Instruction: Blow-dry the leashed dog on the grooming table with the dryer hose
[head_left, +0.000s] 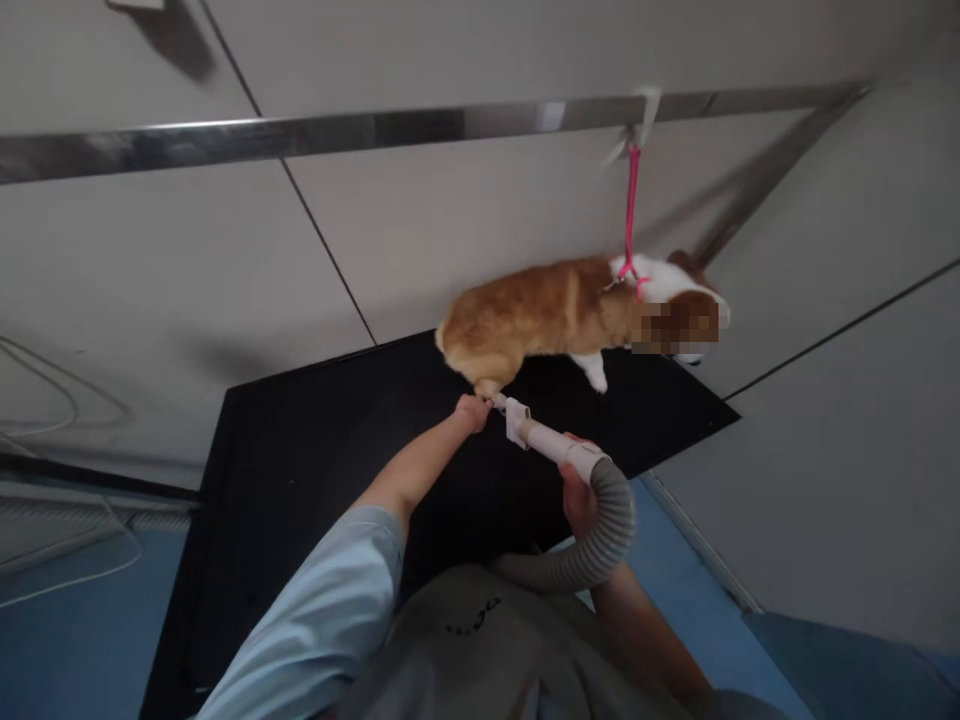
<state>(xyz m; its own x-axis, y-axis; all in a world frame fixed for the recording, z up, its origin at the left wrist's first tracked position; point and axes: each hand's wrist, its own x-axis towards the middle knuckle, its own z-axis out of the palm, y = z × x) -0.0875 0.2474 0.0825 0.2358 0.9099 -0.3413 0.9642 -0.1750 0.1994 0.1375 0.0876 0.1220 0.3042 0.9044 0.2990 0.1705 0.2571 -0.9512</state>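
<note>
A brown and white dog (525,310) stands on the black table (322,450), its head to the right. My left hand (472,412) is closed around the lower end of the dog's hind leg (489,386); the paw is hidden by my fingers. In my right hand (577,497) is the white nozzle of a dryer (551,442), pointing up and left toward that leg. From the nozzle's back end a grey ribbed hose (616,515) curves down and left across my front. The nozzle's tip is close to my left fingers; whether they touch I cannot tell.
A pink leash (632,200) runs from the dog's neck up to a metal rail (420,125) along the pale wall (450,210). Thin white cables (75,590) hang at the left. Blue floor (690,560) shows on both sides of the table.
</note>
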